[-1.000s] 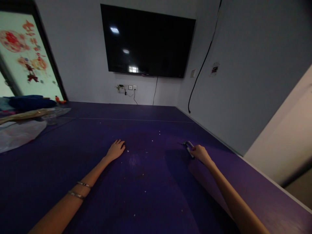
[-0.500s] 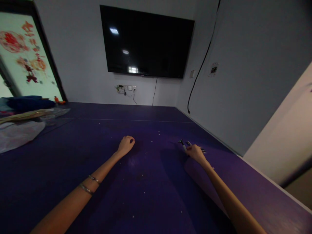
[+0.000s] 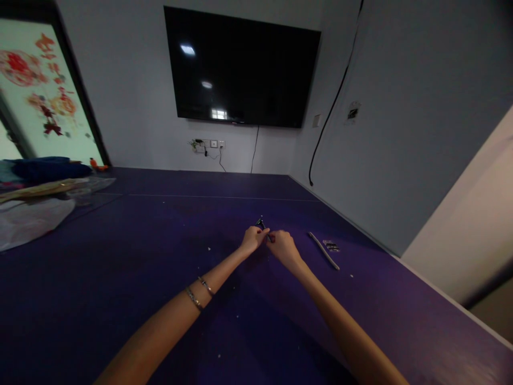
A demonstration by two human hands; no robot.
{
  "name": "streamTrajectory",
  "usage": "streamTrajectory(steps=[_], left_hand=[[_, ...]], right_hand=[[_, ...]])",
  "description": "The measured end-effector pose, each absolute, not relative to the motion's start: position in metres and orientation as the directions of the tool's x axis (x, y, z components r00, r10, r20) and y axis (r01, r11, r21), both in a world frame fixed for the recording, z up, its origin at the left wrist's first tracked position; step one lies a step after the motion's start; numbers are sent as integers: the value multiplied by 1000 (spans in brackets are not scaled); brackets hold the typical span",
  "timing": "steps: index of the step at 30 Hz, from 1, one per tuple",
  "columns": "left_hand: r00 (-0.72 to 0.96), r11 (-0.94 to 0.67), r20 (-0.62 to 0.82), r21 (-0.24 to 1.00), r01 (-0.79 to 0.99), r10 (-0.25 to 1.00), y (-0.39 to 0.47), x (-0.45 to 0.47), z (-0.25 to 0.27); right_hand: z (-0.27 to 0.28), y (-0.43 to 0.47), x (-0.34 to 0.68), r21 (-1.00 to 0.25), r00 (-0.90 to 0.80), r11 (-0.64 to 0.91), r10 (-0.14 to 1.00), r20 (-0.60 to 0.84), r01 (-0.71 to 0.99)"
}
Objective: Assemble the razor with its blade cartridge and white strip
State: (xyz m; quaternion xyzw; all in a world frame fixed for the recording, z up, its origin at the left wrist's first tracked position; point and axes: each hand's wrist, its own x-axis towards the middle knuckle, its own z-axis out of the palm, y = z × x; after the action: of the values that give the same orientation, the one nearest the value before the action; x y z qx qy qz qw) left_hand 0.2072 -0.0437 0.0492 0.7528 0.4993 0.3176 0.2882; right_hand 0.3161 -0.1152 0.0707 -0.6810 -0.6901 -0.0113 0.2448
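Note:
A small razor [image 3: 261, 223], with a dark T-shaped head and a thin handle, is held between my two hands over the purple surface. My left hand [image 3: 254, 238] pinches it just below the head, which points up and away from me. At the lower end of the handle, the fingers of my right hand [image 3: 282, 246] are closed on it. My fingers cover most of the handle. To the right of my right hand lies a long, slightly curved pale rod [image 3: 324, 251]. Beside the rod is a small clear pack with dark pieces [image 3: 331, 246], too small to name.
White specks dot the purple surface [image 3: 180, 331]. At the far left lie dark blue cloth [image 3: 52, 170] and a crumpled plastic bag [image 3: 36, 222]. A black cable [image 3: 329, 109] hangs along the right wall. A television [image 3: 244, 69] is mounted above wall sockets [image 3: 214, 144].
My right hand has carried the razor leftward from beside the rod to the middle. My left hand has moved right and taken hold of it too. The rod and pack are now uncovered.

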Motion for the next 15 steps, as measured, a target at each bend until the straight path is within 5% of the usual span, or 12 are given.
streamTrajectory(steps=[9,15], left_hand=[[301,-345,193,707,617,934,-42,192,50],[351,-366,138,556,746,926,-41,183,53]], right_hand=[[72,-120,297,-244,40,38,951,307,969],[72,-122,284,-226,27,35,964,263,974]])
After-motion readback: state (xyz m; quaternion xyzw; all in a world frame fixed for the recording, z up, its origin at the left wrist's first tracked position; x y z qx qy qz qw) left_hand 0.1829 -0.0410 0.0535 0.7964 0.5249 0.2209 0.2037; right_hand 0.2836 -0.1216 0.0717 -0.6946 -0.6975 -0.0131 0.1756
